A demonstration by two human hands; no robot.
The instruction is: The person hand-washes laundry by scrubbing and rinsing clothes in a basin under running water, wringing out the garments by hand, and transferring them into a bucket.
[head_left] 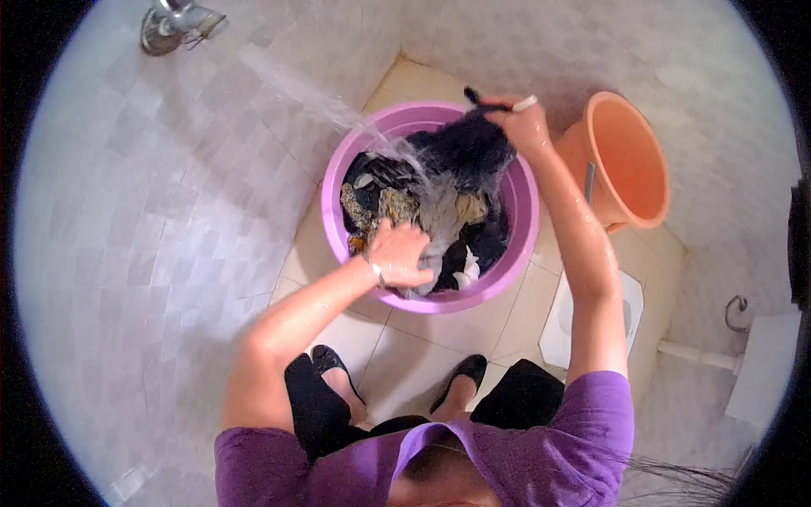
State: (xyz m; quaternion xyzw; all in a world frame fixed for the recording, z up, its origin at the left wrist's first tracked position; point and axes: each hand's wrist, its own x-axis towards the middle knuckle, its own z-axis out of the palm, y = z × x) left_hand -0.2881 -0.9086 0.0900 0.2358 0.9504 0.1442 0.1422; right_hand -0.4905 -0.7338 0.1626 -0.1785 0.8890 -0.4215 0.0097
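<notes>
A round purple tub (452, 304) on the floor holds a wet heap of laundry. At its far right edge, the fingers of my right hand (524, 127) are closed on a dark garment (469, 148), whose upper part is lifted while the rest hangs into the tub. My left hand (399, 253) lies over the near left of the heap with its fingers spread. Close to it are a patterned yellowish-brown cloth (395, 205), a grey cloth (438, 211) and a small white cloth (467, 269). Falling water hides some of the laundry.
Water (325, 106) streams from the direction of the wall tap (169, 29) into the tub. An orange bucket (629, 156) stands tilted at the right, near a white squat toilet (557, 329). Tiled walls close in on both sides; my shoes (460, 380) are on the floor tiles.
</notes>
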